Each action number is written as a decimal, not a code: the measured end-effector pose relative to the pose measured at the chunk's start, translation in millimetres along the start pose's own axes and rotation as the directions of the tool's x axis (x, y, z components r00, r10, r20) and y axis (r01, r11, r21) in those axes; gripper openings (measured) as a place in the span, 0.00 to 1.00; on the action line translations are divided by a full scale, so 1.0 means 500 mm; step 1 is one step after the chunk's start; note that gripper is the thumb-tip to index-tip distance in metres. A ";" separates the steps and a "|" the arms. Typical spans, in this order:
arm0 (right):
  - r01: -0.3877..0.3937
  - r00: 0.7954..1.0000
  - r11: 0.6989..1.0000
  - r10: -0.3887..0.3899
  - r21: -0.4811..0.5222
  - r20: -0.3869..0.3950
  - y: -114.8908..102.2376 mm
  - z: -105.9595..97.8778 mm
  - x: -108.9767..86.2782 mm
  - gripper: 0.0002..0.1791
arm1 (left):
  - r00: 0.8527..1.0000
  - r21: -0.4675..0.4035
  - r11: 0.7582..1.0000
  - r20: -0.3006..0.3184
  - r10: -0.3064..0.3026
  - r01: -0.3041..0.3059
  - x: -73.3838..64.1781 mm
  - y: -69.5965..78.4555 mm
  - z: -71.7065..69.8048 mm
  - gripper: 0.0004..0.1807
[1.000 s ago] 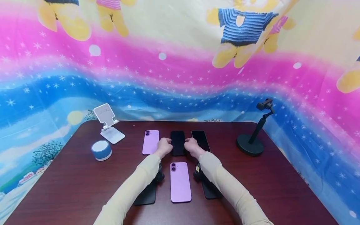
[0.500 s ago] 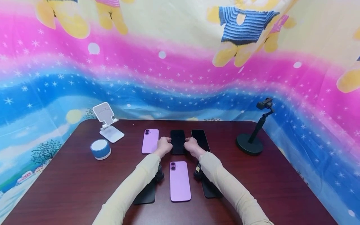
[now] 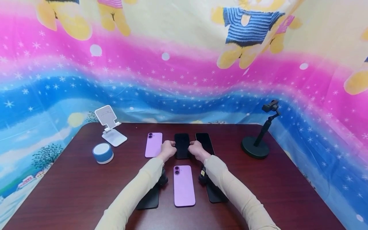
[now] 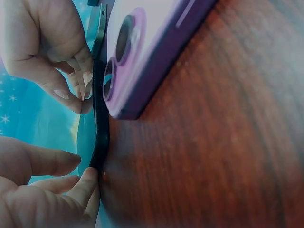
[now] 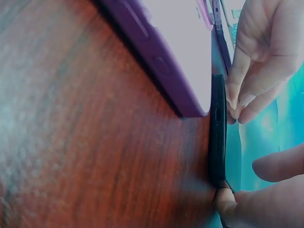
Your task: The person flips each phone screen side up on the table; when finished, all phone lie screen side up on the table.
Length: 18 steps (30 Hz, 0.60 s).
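A black smartphone (image 3: pixel 182 146) lies flat near the table's back, between my two hands. The left hand (image 3: pixel 168 150) holds its left edge with bent fingers; in the left wrist view a fingertip (image 4: pixel 89 174) meets the phone's end. My right hand (image 3: pixel 196 150) is at the opposite edge, a fingertip (image 5: pixel 225 202) against the side in the right wrist view. Beside the left hand lies a purple phone (image 3: pixel 153 144), camera up. Another black phone (image 3: pixel 203 140), partly hidden, lies by the right hand. Between the forearms rests a second purple phone (image 3: pixel 184 186).
Two more black phones (image 3: pixel 150 198) (image 3: pixel 215 193) lie partly under the forearms. A white folding stand (image 3: pixel 115 137) and a blue-and-white cylinder (image 3: pixel 103 154) stand on the left. At right rises a black stand (image 3: pixel 255 147) with a jointed arm. A patterned curtain (image 3: pixel 184 80) hangs behind the table.
Both hands stay at the edges of the middle black phone. The head view shifts very slightly; the phones keep their places.
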State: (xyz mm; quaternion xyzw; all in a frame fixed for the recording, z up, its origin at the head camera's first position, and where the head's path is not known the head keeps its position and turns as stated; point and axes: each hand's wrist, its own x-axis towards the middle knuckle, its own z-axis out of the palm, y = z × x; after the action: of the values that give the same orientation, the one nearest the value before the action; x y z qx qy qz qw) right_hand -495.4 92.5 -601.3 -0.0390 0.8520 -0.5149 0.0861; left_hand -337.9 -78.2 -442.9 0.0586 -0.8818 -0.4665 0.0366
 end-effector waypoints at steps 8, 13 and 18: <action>0.009 1.000 1.000 -0.009 0.007 0.030 -0.063 -0.011 -0.060 0.28 | 1.000 -0.024 1.000 0.005 -0.005 0.005 -0.003 -0.003 -0.003 0.24; -0.057 0.996 0.995 0.052 0.076 0.075 -0.253 -0.052 -0.254 0.27 | 1.000 -0.029 1.000 0.008 0.001 0.000 -0.008 -0.002 -0.004 0.25; -0.084 0.994 0.993 0.078 0.080 0.080 -0.304 -0.063 -0.297 0.27 | 1.000 -0.047 0.999 0.018 0.004 -0.003 -0.007 -0.004 -0.006 0.25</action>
State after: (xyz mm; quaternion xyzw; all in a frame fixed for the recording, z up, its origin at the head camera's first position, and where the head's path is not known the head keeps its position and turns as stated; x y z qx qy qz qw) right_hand -358.9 71.9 -437.0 -0.0205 0.8269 -0.5440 0.1411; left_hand -334.1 -81.3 -442.7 0.0522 -0.8710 -0.4875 0.0307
